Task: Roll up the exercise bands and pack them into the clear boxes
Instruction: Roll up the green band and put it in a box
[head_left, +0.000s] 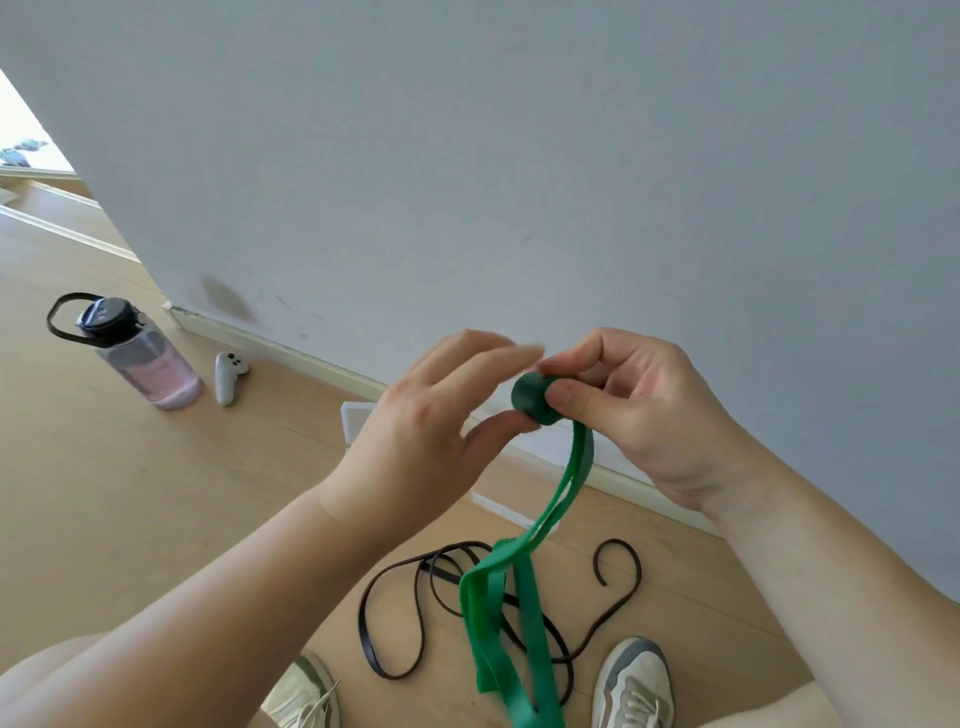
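Observation:
A green exercise band (519, 597) hangs down in front of me, its upper end wound into a small tight roll (532, 397). My right hand (628, 410) pinches that roll between thumb and fingers. My left hand (426, 431) touches the roll's left side with its thumb, its fingers spread above and blurred. A thin dark brown band (395, 623) lies loose in loops on the wooden floor below. A clear box (363, 421) stands on the floor by the wall, mostly hidden behind my left hand.
A grey wall with a white skirting board (291, 348) fills the upper view. A clear water bottle (140, 358) with a black lid and a white controller (228, 376) stand at the left. My two shoes (631, 686) rest at the bottom edge.

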